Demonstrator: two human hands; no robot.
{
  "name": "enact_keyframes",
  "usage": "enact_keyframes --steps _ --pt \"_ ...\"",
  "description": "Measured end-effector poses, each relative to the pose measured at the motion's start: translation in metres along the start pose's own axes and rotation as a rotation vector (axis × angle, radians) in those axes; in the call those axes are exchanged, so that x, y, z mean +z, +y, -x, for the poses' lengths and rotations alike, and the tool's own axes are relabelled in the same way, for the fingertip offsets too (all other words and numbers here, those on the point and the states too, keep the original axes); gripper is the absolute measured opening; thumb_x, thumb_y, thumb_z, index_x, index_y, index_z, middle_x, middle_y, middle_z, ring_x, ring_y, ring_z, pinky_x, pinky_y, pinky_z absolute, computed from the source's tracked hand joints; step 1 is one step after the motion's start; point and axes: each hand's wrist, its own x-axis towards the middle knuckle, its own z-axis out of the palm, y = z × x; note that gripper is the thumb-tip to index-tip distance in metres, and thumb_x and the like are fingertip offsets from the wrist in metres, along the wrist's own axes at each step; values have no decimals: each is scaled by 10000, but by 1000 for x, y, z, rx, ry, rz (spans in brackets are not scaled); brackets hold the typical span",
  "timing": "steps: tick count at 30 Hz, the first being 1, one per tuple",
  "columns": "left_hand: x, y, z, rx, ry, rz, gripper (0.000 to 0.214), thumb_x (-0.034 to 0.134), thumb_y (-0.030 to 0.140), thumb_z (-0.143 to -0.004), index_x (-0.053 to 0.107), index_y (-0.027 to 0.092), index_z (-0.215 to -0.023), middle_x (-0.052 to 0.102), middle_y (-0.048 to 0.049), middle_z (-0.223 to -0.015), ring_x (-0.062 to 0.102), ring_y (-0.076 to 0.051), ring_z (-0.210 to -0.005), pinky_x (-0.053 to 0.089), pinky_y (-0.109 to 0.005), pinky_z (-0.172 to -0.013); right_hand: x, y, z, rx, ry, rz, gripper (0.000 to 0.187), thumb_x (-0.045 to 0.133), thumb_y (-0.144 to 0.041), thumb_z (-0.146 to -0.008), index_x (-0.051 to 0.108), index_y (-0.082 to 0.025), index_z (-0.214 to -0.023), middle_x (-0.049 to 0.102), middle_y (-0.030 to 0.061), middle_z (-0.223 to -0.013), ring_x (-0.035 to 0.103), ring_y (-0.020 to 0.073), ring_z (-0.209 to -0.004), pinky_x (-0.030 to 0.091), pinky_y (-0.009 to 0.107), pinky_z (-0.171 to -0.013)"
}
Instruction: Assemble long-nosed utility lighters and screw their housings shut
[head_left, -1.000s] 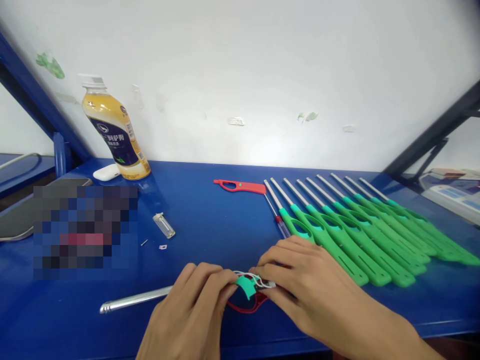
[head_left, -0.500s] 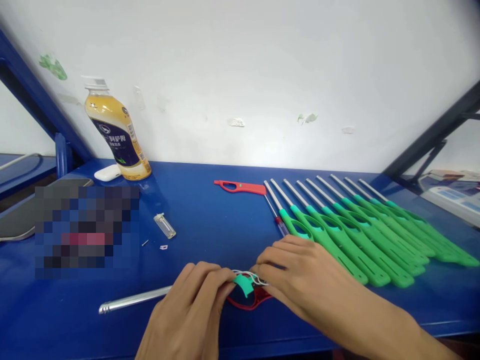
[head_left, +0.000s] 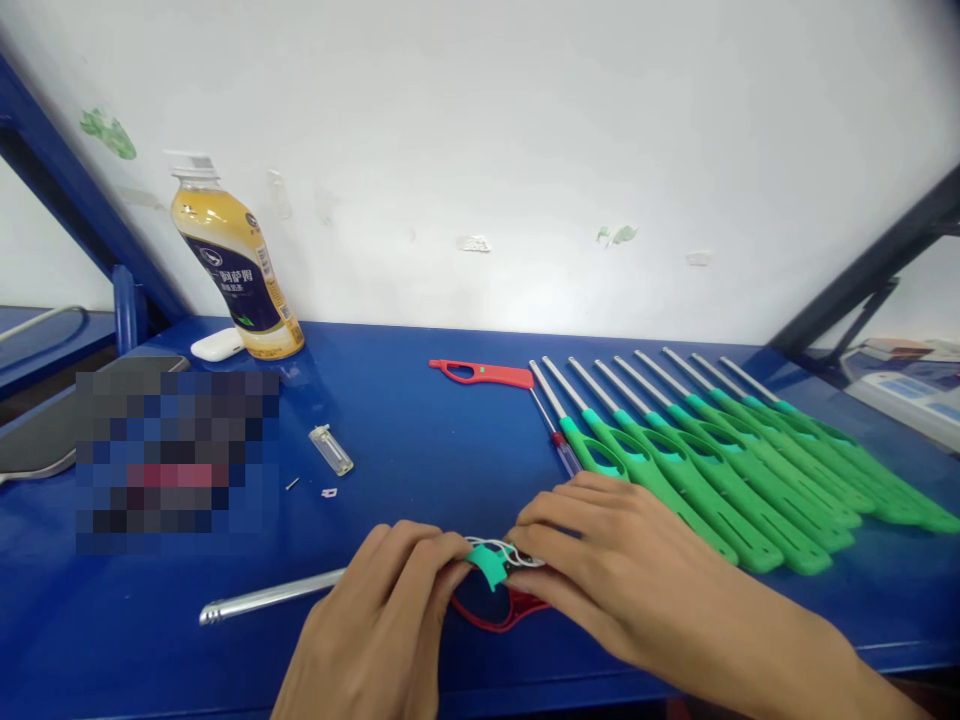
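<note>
Near the table's front edge, both hands are closed around an opened long-neck lighter with a red casing [head_left: 501,622]. My left hand [head_left: 386,615] pinches it by the teal trigger [head_left: 489,566], and the silver tube [head_left: 274,595] sticks out to the left beyond that hand. My right hand [head_left: 622,560] grips the handle end, its fingertips beside the loose white wires [head_left: 517,553] and a dark part. The fingers cover most of the inner parts. Beyond the hands lie a clear fuel tank [head_left: 331,450], a small screw [head_left: 292,483] and a tiny pale plate [head_left: 329,493].
Several green long-neck lighters [head_left: 716,480] lie in a row at the right. Beside them rests a screwdriver [head_left: 562,447], with a red casing half [head_left: 499,375] behind. A drink bottle [head_left: 232,265], white case [head_left: 217,345] and dark phone-like slab [head_left: 45,420] stand or lie at left.
The loop of the red casing has dropped slightly toward the front edge, away from the trigger. My right hand has shifted a little; my left hand stays nearly still.
</note>
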Motion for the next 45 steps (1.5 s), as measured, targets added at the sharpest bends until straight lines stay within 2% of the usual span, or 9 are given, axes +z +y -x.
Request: enact_keyframes --steps 7,13,17,21,26,29,32,40,45 --pt "0 -1 1 7 -10 -19 229 433 106 -1124 611 230 -1199 732 -4 -1065 706 -160 -942 563 -283 -853 -3 2 -1 -19 -71 -4 130 751 -101 -950 706 -224 -949 754 -36 -945 666 177 -769 405 345 -722" --pt "1 -2 1 -8 5 -8 236 434 115 -1119 621 236 -1195 730 -5 -1066 714 -155 -920 570 -274 -829 -5 2 1 -30 -97 -8 121 675 -98 -996 693 -216 -977 738 -32 -890 657 181 -731 404 351 -712" --pt "1 0 0 -40 9 4 241 435 135 -1123 637 249 -1189 733 2 -1055 725 -156 -900 580 -276 -817 -3 2 2 -12 -42 -19 161 644 -136 -1032 704 -212 -1161 730 -25 -856 652 186 -704 416 351 -699" --pt "0 1 2 -23 -7 -6 227 441 155 -1132 634 251 -1202 740 -2 -1059 732 -167 -907 584 -289 -827 0 6 0 -16 11 28 164 606 -134 -1053 710 -207 -1156 726 -27 -820 665 191 -691 436 362 -690" --pt "0 0 3 -3 -7 -57 230 438 148 -1132 629 237 -1226 737 -26 -1086 726 -181 -933 587 -304 -850 -6 -1 15 73 133 101 317 473 -146 -1110 633 -213 -1376 799 20 -1104 753 202 -910 510 381 -838" --pt "1 -3 5 42 -32 -90 289 434 79 -1100 633 221 -1254 734 -41 -1117 717 -192 -992 588 -323 -915 -4 -15 31 211 214 -35 195 564 -388 -1116 688 -290 -1229 789 -35 -1062 749 152 -884 552 299 -808" --pt "2 -6 9 77 -86 -115 409 431 1 -1034 637 209 -1320 720 -66 -1187 695 -215 -1044 606 -344 -920 6 -25 43 238 256 -33 285 552 -514 -1102 721 -286 -1129 784 -43 -972 735 141 -769 572 277 -709" --pt "2 -9 14 82 -122 -121 514 448 -36 -965 633 229 -1366 710 -70 -1197 672 -232 -992 623 -293 -702 20 -22 51 267 253 -176 183 569 -376 -1111 729 -294 -1148 794 -38 -1019 731 139 -819 593 262 -777" --pt "0 -8 9 95 -137 -118 498 460 -9 -982 649 237 -1371 732 -68 -1187 690 -227 -990 627 -282 -713 20 -23 50 303 319 -285 141 685 -350 -1057 696 -284 -1181 812 -40 -1023 755 143 -861 597 249 -826"
